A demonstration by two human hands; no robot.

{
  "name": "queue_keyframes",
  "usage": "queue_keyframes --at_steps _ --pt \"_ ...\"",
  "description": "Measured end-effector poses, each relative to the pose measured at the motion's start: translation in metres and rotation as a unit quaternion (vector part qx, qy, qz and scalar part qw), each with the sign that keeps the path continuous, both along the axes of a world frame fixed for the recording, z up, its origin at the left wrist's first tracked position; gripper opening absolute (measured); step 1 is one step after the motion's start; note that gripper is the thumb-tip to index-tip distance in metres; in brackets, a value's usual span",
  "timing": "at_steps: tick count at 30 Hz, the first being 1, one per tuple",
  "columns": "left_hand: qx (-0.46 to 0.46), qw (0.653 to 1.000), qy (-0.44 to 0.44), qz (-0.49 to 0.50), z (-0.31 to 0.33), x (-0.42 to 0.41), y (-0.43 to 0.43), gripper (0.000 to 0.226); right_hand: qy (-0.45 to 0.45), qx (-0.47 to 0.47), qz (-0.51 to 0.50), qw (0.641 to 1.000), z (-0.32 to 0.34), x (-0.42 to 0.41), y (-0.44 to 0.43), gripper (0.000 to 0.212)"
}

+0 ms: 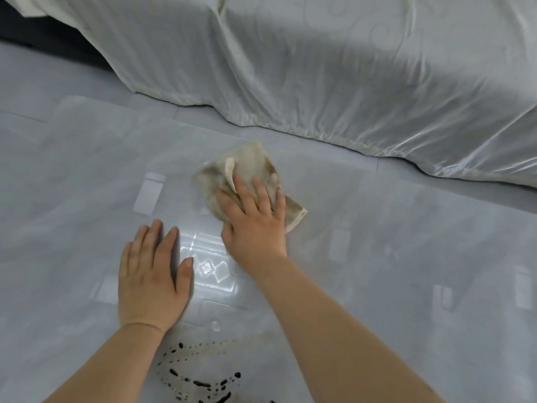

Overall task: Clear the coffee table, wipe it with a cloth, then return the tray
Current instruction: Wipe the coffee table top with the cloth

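A crumpled beige cloth (250, 173) with brown stains lies on the glossy glass top of the coffee table (377, 228), near its far edge. My right hand (255, 219) lies flat on the cloth with fingers spread and straight, pressing it down. My left hand (151, 274) rests palm down on the glass just left of it, fingers straight and together, holding nothing. No tray is in view.
A sofa draped in a shiny white cover (348, 68) runs along the far side, close to the table's edge. Grey tiled floor (43, 82) shows through and beyond the glass. Bright light reflections (209, 263) sit between my hands. A dark dotted pattern (203, 379) shows at the near edge.
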State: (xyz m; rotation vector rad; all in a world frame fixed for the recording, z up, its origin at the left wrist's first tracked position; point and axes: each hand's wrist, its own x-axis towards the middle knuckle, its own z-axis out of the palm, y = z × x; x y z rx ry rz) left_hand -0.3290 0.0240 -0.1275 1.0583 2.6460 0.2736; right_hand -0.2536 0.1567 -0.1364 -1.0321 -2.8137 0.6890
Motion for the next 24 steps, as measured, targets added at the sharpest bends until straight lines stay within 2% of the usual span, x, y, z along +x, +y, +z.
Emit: queue_keyframes --at_steps 1,3,5,7,9,10,12,14,16,18,19,21,23,24 --pt "0.001 1.0 0.001 0.0 0.0 0.0 0.0 0.073 0.007 0.015 0.042 0.999 0.001 0.012 0.009 0.05" --pt "-0.003 1.0 0.001 -0.001 0.001 0.0 0.0 0.073 -0.026 0.031 0.011 0.999 -0.001 0.051 0.045 0.049" --pt "-0.007 1.0 0.003 -0.003 0.0 0.0 -0.001 0.074 -0.063 0.034 -0.154 0.985 0.002 0.102 0.084 0.048" --pt "-0.005 1.0 0.006 -0.003 0.0 -0.001 -0.001 0.073 -0.091 0.036 -0.341 0.935 0.009 0.13 0.101 0.049" --pt "-0.003 1.0 0.008 -0.005 -0.002 0.0 -0.002 0.072 -0.106 0.018 -0.437 0.893 0.006 0.118 0.092 0.054" --pt "-0.003 1.0 0.009 -0.005 -0.002 -0.001 -0.002 0.072 -0.118 0.004 -0.435 0.893 0.003 0.102 0.079 0.055" --pt "-0.005 1.0 0.008 -0.003 -0.001 -0.001 -0.002 0.073 -0.116 -0.01 -0.321 0.94 -0.001 0.065 0.034 0.056" --pt "-0.006 1.0 0.006 -0.001 0.001 0.001 -0.002 0.075 -0.082 0.003 -0.125 0.989 0.001 0.044 -0.02 0.053" --pt "0.0 1.0 0.008 -0.001 0.002 0.002 -0.001 0.075 -0.083 0.073 0.028 0.993 0.012 0.053 -0.043 0.048" --pt "0.005 1.0 0.012 -0.003 0.001 0.002 -0.001 0.075 -0.099 0.106 0.047 0.988 0.018 0.084 -0.021 0.045" --pt "0.006 1.0 0.012 -0.003 0.001 0.002 -0.001 0.075 -0.096 0.109 0.021 0.989 0.015 0.107 -0.005 0.044" --pt "0.007 1.0 0.012 -0.008 0.0 0.002 -0.002 0.071 -0.094 0.059 -0.134 0.985 0.012 0.158 0.028 0.053" --pt "0.009 1.0 0.015 -0.01 -0.001 0.002 -0.003 0.067 -0.114 0.041 -0.305 0.945 0.011 0.199 0.045 0.067" --pt "0.011 1.0 0.017 -0.011 -0.002 0.002 -0.003 0.066 -0.113 0.042 -0.367 0.922 0.011 0.207 0.046 0.066"
